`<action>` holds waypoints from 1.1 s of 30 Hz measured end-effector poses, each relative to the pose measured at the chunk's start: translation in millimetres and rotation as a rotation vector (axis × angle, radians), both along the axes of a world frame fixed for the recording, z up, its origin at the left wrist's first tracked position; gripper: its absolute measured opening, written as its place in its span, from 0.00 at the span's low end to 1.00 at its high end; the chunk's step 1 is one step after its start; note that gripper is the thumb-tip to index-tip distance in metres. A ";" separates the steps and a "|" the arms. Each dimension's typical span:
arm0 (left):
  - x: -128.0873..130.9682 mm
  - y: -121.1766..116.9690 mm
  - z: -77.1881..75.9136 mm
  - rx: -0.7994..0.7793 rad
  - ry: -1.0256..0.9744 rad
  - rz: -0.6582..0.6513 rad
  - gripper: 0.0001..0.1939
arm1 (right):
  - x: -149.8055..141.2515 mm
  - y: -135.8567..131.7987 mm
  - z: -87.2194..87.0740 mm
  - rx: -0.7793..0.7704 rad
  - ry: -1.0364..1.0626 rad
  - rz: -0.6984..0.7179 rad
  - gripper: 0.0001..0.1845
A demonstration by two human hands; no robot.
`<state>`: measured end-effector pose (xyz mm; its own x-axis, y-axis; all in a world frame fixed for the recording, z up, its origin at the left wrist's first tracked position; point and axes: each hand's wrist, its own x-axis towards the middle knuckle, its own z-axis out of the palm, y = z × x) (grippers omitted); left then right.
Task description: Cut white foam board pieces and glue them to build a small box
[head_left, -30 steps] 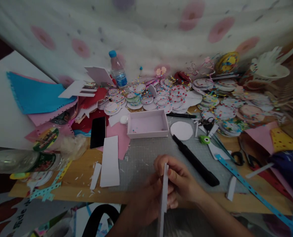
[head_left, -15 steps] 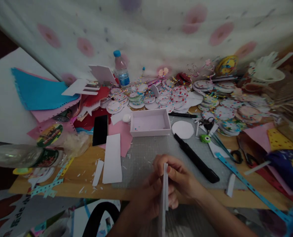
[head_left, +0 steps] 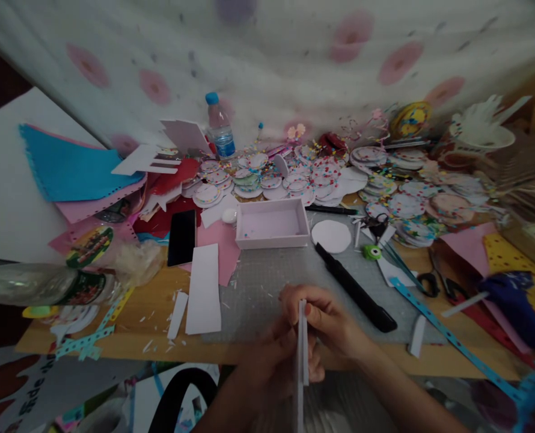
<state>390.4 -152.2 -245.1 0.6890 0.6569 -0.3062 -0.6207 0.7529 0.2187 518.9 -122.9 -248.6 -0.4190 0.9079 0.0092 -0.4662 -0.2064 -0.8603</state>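
Observation:
Both my hands meet at the near edge of the table, closed on a thin white foam board piece (head_left: 302, 361) seen edge-on and held upright. My left hand (head_left: 267, 367) grips it from the left and below. My right hand (head_left: 328, 328) pinches its top edge from the right with thumb and fingers. Beyond the hands lies a grey cutting mat (head_left: 267, 282) with an open white box (head_left: 272, 224), a white paper circle (head_left: 331, 236) and a black utility knife (head_left: 355, 288).
White strips (head_left: 203, 290) and a black phone (head_left: 181, 237) lie left of the mat. Several decorated round cutouts (head_left: 312, 177) and a water bottle (head_left: 219, 126) sit at the back. Scissors (head_left: 430, 279) and a blue perforated strip (head_left: 452, 340) lie right; a plastic bottle (head_left: 37, 287) lies left.
The hands and the white piece hold almost the same place; the view has shifted slightly and the piece sits a little lower in frame.

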 end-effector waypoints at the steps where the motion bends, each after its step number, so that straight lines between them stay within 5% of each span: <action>1: 0.1 0.4 2.0 -0.011 0.004 -0.003 0.12 | 1.1 0.3 -0.9 0.015 -0.005 -0.005 0.19; 12: 5.6 7.2 9.1 -0.049 -0.031 -0.056 0.13 | 16.0 6.6 1.3 0.113 -0.080 0.001 0.17; 18: 1.6 10.5 3.0 -0.017 0.151 0.019 0.17 | 21.2 -5.5 15.9 0.259 -0.370 0.069 0.24; 26: 2.5 10.0 6.6 -0.097 0.188 -0.011 0.23 | 23.0 -1.0 19.5 0.381 -0.412 0.152 0.16; 33: 0.6 9.7 4.8 -0.098 0.166 -0.012 0.16 | 22.0 3.7 17.1 0.532 -0.491 0.109 0.19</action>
<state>391.0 -142.5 -240.4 0.6308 0.6105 -0.4788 -0.5732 0.7826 0.2428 540.9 -119.2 -231.5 -0.5756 0.7861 0.2255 -0.0020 0.2744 -0.9616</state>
